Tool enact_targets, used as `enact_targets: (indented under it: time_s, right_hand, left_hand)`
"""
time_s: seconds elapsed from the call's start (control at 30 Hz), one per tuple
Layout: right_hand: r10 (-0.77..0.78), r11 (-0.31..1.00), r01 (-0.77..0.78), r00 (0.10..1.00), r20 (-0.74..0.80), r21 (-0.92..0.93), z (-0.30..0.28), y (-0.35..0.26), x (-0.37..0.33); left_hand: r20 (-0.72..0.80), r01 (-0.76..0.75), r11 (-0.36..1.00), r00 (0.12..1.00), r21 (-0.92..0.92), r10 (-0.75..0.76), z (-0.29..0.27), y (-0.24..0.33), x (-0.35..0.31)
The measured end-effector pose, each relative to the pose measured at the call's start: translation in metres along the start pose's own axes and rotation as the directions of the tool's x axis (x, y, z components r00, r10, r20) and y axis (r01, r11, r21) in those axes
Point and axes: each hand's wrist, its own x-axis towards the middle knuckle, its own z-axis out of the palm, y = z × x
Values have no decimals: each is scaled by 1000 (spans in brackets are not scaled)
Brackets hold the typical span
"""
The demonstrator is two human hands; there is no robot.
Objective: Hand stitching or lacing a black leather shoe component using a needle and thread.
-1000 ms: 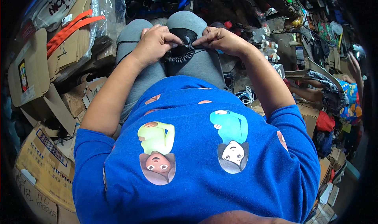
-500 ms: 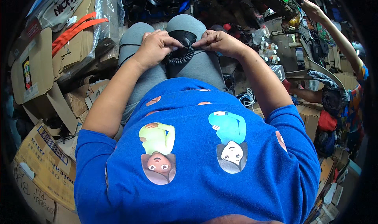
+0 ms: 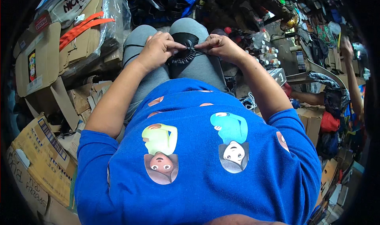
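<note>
On my grey-trousered thighs rests a black leather piece (image 3: 183,60) with a ridged, pleated curved edge, like the toe of a shoe upper. My left hand (image 3: 158,50) reaches it from the left, thumb and forefinger pinched at its raised edge. From the other side my right hand (image 3: 219,47) meets it, forefinger and thumb pressed together a short gap from the left fingertips. Whatever lies in the right pinch is too small to make out. A dark cord (image 3: 132,45) crosses my left thigh, and another passes over the right one beneath my right hand.
Cardboard boxes (image 3: 43,62) and orange strips (image 3: 85,29) crowd the left side. Small bottles (image 3: 271,55) stand beyond my right forearm. Another person's arm (image 3: 353,74) is raised at the far right. Dark items (image 3: 158,5) lie heaped ahead of my knees.
My fingertips stay close together at the black piece, with the right hand shifted slightly. The other person's raised arm has swung downward and outward to the right. The whole view has tilted slightly.
</note>
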Motion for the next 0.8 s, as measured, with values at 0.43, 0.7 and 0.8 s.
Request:
enact_targets:
  time_s: [0.43, 0.7, 0.8]
  right_hand:
    - [-30, 994, 20, 996, -86, -111, 5, -10, -7]
    - [-27, 1000, 27, 997, -77, 3, 4, 1, -3]
    - [-36, 999, 38, 998, -58, 28, 4, 3, -3]
  left_hand:
    - [-28, 52, 995, 998, 91, -49, 2, 10, -13]
    - [25, 33, 998, 999, 47, -35, 1, 0, -7]
    - [20, 27, 998, 999, 48, -28, 2, 0, -6]
